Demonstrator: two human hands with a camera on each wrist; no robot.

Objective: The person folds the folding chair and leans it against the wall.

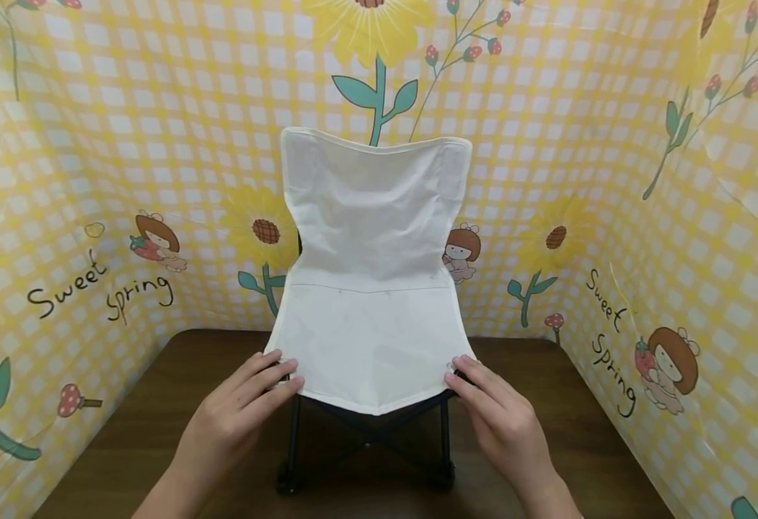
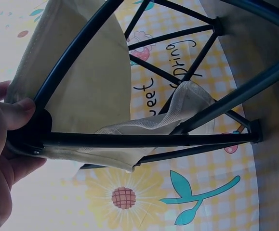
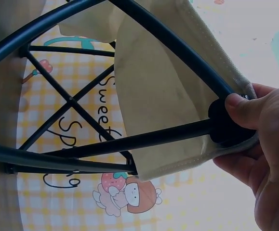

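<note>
A small folding chair with a white fabric seat and back stands upright and unfolded, facing me. Its black tube frame crosses beneath the seat. My left hand grips the front left seat corner, fingers over the fabric. In the left wrist view its thumb presses against the black corner joint. At the front right corner my right hand holds the seat in the same way. The right wrist view shows that thumb on the other black joint.
Beneath the chair is a dark brown wooden table. Yellow checked cloth with sunflowers, cartoon figures and "Sweet Spring" lettering surrounds it at the back and both sides. The chair's back stands close to the rear cloth.
</note>
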